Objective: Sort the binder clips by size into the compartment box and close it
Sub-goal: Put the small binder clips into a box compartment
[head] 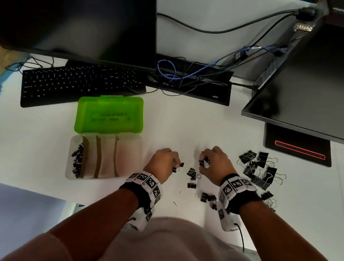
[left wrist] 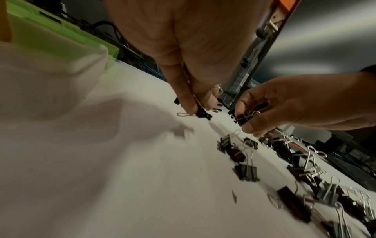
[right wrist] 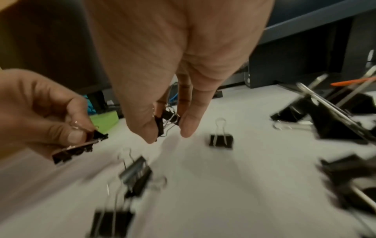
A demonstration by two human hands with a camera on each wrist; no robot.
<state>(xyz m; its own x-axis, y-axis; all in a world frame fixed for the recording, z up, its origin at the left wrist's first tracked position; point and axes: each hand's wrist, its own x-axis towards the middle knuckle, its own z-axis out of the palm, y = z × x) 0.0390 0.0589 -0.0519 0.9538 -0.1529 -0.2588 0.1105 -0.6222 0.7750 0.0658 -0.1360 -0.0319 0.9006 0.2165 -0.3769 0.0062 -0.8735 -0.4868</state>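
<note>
The compartment box [head: 140,148] lies open on the white desk, its green lid [head: 109,115] tipped back. Cardboard dividers split it, and only the leftmost compartment holds small black clips [head: 76,161]. My left hand [head: 164,163] pinches small binder clips [left wrist: 203,113] just above the desk, right of the box. My right hand [head: 213,162] pinches a few small clips [right wrist: 167,122] between thumb and fingers. Loose small clips [head: 192,178] lie between and below the hands. Large black clips [head: 260,170] are piled to the right.
A black keyboard [head: 78,87] sits behind the box, under a dark monitor [head: 69,3]. A second monitor [head: 324,87] and its stand [head: 298,147] rise at the right. A cable tray [head: 193,81] with wires runs along the back. The desk edge lies near my body.
</note>
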